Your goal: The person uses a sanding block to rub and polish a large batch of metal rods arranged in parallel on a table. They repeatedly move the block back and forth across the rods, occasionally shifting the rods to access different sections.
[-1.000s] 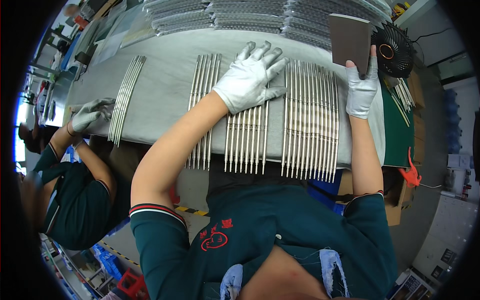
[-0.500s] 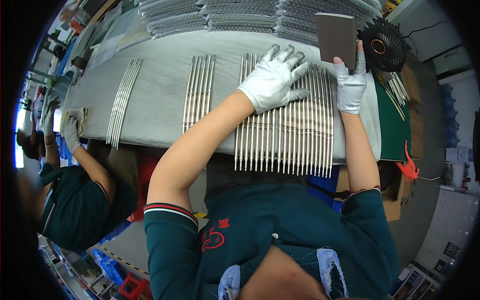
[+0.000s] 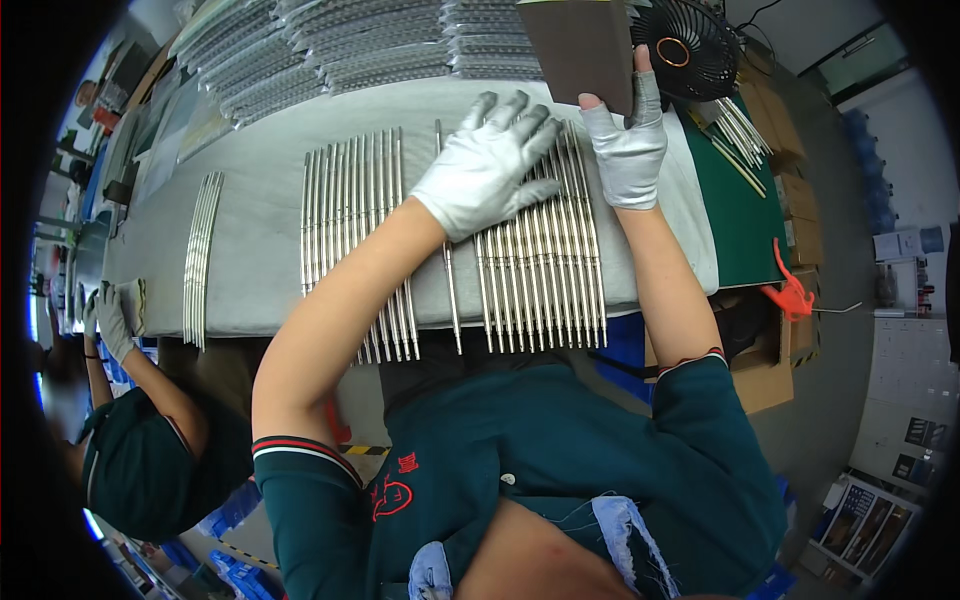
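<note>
Slim shiny metal rods lie side by side on the grey table cover, their near ends jutting past its front edge. My gloved left hand (image 3: pixel 487 165) rests palm down, fingers spread, over the upper left part of the right-hand group of rods (image 3: pixel 545 285). A single rod (image 3: pixel 452 295) lies apart, partly under that hand. Left of it, my forearm crosses another group of rods (image 3: pixel 350 190). My gloved right hand (image 3: pixel 630 150), two fingertips bare, grips a dark brown, flat rectangular book-like thing (image 3: pixel 580 50) by its lower right corner, just beyond the right-hand rods.
Stacked clear plastic trays (image 3: pixel 350 45) line the back. A black fan (image 3: pixel 685 50) stands at the back right, near more rods (image 3: pixel 740 135) on a green mat (image 3: pixel 735 220). A red-handled tool (image 3: pixel 790 290) hangs at the right edge. At left, a co-worker's gloved hand (image 3: pixel 113 320) is near a small rod group (image 3: pixel 203 260).
Several rods have shifted left from the right-hand group, making the middle group wider, and one rod now lies between them. The whole view has swung; my right hand keeps its hold.
</note>
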`<state>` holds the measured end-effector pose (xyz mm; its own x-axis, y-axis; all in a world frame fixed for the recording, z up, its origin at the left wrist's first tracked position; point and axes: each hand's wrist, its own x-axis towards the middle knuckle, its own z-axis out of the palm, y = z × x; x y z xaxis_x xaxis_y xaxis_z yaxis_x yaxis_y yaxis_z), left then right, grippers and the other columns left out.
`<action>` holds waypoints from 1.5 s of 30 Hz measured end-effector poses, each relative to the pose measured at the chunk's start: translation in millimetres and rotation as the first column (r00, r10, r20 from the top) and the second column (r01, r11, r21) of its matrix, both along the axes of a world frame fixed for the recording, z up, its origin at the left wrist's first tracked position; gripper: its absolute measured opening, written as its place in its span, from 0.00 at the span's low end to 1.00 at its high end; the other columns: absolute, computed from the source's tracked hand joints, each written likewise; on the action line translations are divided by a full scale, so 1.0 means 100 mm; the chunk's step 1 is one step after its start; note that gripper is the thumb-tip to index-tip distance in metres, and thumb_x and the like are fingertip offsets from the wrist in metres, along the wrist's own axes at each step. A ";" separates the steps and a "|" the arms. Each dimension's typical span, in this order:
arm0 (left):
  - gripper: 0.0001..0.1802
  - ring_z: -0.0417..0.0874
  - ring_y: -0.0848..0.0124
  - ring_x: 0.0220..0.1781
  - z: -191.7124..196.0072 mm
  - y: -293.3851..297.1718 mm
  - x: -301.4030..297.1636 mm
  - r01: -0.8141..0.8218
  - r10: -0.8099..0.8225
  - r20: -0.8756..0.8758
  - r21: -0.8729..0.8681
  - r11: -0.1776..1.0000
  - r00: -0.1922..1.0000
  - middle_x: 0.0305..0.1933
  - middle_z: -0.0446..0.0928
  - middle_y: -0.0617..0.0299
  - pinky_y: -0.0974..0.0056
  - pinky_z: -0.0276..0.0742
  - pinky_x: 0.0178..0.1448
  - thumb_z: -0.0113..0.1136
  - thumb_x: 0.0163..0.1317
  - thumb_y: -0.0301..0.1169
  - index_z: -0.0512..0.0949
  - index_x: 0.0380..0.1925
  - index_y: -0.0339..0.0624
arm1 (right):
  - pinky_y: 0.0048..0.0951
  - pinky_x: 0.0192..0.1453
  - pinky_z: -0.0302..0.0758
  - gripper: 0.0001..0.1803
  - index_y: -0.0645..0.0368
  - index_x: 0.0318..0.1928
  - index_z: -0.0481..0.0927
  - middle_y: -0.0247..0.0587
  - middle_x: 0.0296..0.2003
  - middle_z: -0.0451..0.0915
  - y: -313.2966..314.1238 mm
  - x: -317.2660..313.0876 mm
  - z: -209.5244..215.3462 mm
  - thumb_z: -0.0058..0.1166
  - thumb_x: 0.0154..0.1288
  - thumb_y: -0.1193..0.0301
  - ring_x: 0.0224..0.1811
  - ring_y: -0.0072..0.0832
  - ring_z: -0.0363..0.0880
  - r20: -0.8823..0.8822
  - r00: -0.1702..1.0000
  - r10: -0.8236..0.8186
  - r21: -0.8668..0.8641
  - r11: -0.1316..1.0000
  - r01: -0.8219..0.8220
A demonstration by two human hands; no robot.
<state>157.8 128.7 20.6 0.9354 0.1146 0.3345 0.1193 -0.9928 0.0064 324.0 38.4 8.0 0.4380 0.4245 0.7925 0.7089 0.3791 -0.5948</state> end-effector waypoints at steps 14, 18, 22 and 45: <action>0.40 0.57 0.44 0.77 -0.07 0.07 -0.04 -0.133 0.128 -0.072 -0.064 0.989 0.989 0.73 0.64 0.45 0.43 0.48 0.80 0.50 0.69 0.56 0.64 0.69 0.37 | 0.29 0.57 0.78 0.45 0.53 0.74 0.61 0.43 0.56 0.80 -0.11 0.08 0.13 0.69 0.59 0.76 0.52 0.29 0.82 0.167 0.984 -0.066 0.068 0.996 0.055; 0.38 0.58 0.41 0.76 -0.12 -0.24 0.22 -0.081 0.091 0.045 -0.188 0.979 0.995 0.71 0.64 0.40 0.40 0.47 0.79 0.53 0.67 0.52 0.65 0.67 0.32 | 0.30 0.49 0.81 0.45 0.57 0.72 0.64 0.46 0.49 0.85 -0.05 0.11 0.10 0.72 0.56 0.72 0.45 0.33 0.87 0.151 0.985 -0.084 0.104 0.992 0.069; 0.37 0.59 0.40 0.74 -0.12 -0.62 0.58 0.040 -0.065 -0.067 -0.317 0.948 0.996 0.71 0.63 0.40 0.39 0.48 0.79 0.56 0.64 0.52 0.68 0.66 0.37 | 0.31 0.48 0.81 0.45 0.56 0.73 0.63 0.48 0.49 0.85 -0.07 0.20 0.05 0.72 0.56 0.72 0.45 0.35 0.87 0.117 0.987 -0.110 0.092 0.991 0.100; 0.52 0.60 0.48 0.77 0.08 -1.03 -1.04 -0.169 0.062 -0.324 -0.312 0.935 0.944 0.73 0.62 0.42 0.40 0.44 0.79 0.51 0.59 0.68 0.61 0.72 0.39 | 0.26 0.66 0.70 0.41 0.58 0.74 0.60 0.39 0.62 0.74 -0.07 -0.06 0.23 0.66 0.65 0.69 0.60 0.25 0.74 -0.512 0.847 0.144 0.094 0.989 -0.111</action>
<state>54.0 25.9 28.8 0.9586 0.2819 -0.0405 0.2819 -0.9187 0.2765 317.6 31.2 31.5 0.7357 0.4651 0.4924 0.2491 0.4902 -0.8353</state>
